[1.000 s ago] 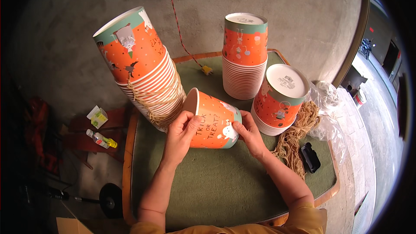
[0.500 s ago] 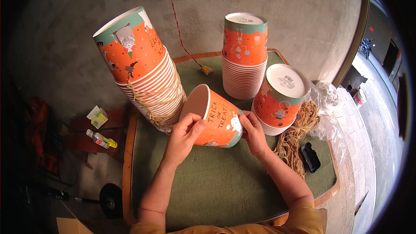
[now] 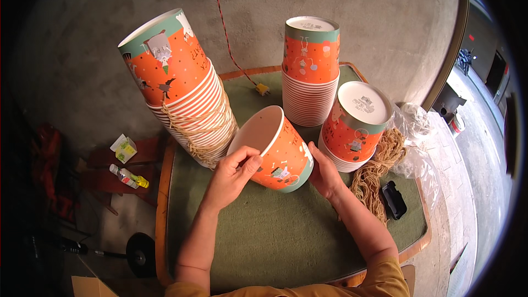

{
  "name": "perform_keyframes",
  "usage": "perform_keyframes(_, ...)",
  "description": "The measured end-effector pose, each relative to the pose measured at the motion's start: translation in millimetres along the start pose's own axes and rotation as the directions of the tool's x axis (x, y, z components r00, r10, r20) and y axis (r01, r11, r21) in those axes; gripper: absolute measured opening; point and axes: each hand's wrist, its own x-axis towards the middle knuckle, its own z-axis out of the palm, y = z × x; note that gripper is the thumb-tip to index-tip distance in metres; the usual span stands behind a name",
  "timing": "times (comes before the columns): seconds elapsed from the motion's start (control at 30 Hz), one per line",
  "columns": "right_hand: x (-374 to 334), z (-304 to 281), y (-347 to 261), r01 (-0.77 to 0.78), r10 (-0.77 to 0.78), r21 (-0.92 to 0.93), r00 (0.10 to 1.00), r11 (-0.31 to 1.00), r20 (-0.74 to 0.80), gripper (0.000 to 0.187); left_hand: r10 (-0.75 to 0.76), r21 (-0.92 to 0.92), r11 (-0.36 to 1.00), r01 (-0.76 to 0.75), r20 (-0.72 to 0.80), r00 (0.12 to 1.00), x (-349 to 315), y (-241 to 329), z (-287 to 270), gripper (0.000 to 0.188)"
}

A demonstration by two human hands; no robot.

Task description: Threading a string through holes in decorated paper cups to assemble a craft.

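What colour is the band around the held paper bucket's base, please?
The base band is muted green, clearest in the head view.

bare forearms point(image 3: 197, 239) aslant, left hand point(image 3: 233, 175) in a pinch, right hand point(image 3: 326, 172) palm inward

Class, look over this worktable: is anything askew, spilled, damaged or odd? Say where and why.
The tall left cup stack appears to lean outward, while the back stack looks upright; the fisheye lens may exaggerate that. At right, tangled twine and crumpled clear plastic look untidy. No spill shows, and the held cup has no visible damage.
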Motion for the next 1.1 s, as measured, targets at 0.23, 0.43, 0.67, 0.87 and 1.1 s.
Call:
perform_keyframes(0.23, 3.0, -1.2, 2.8, -0.017, 0.018, 0.034, 0.999, 0.999, -0.027, 0.037, 0.011, 0.032, 0.999, -0.011, 0.003, 1.000, -0.5, 0.8, -0.2, 0.022)
perform_keyframes(0.43, 2.2, -1.1, 2.0, 0.005, -0.005, 0.016, 1.000, 1.000, -0.010, 0.035, 0.033, 0.037, 0.999, -0.030, -0.082, 0.996, 0.9, -0.2, -1.2, 0.020)
perform_keyframes(0.67, -1.3, -1.0, 5.2, 0.076, -0.065, -0.124, 0.994, 0.989, 0.090, 0.030, 0.029, -0.027, 0.999, -0.033, -0.125, 0.992, 1.6, -3.1, 0.2, 0.017)
perform_keyframes(0.87, -7.0, 7.9, -0.2, 0.054, -0.037, -0.166, 0.994, 0.985, 0.100, 0.029, 0.036, -0.027, 0.999, -0.040, -0.125, 0.992, 1.7, -4.4, 0.8, 0.017)
perform_keyframes(1.1, -2.8, 1.1, 3.7, 0.069, -0.060, -0.142, 0.996, 0.987, 0.066, 0.023, -0.002, -0.047, 0.999, -0.003, -0.105, 0.994, 1.2, 2.7, 5.0, 0.018)
